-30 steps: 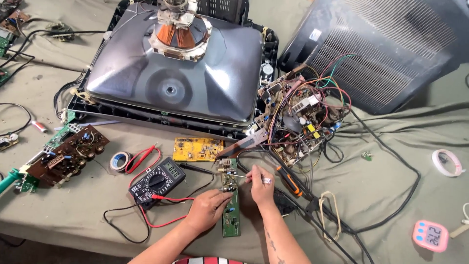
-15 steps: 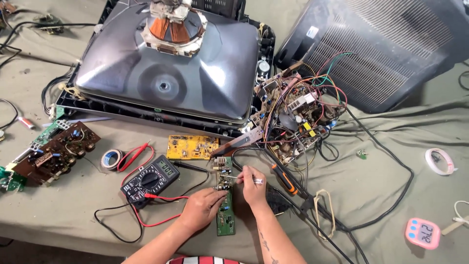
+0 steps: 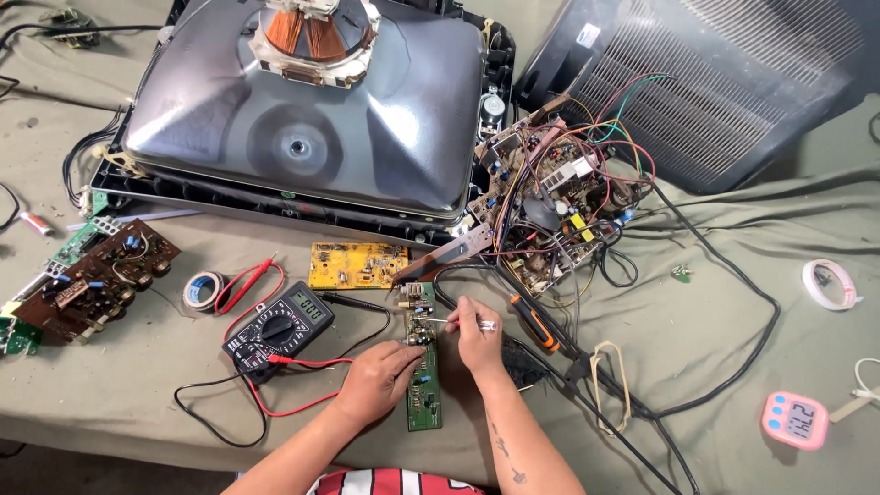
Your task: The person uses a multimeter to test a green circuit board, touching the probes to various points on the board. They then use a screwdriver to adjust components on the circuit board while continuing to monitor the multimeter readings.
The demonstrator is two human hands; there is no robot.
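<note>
At lower centre, left hand (image 3: 378, 380) pinches the narrow green circuit board (image 3: 423, 385) flat while right hand (image 3: 477, 335) grips a slim metal tool (image 3: 458, 322); advisable to keep the board braced, tip steady.

Hands: two — left hand (image 3: 378, 378), right hand (image 3: 477, 335)
Circuit boards: five — narrow green board (image 3: 423, 378), yellow board (image 3: 356, 265), brown board (image 3: 92, 280), green board (image 3: 78, 240) at the left, wired chassis board (image 3: 559, 206)
Picture tubes: one — tube (image 3: 312, 119)
Rear covers: one — cover (image 3: 724, 82)
Multimeters: one — meter (image 3: 278, 327)
Tape rolls: two — tape (image 3: 202, 291), white roll (image 3: 830, 284)
Screwdrivers: one — screwdriver (image 3: 532, 321)
Timers: one — pink timer (image 3: 794, 420)
</note>
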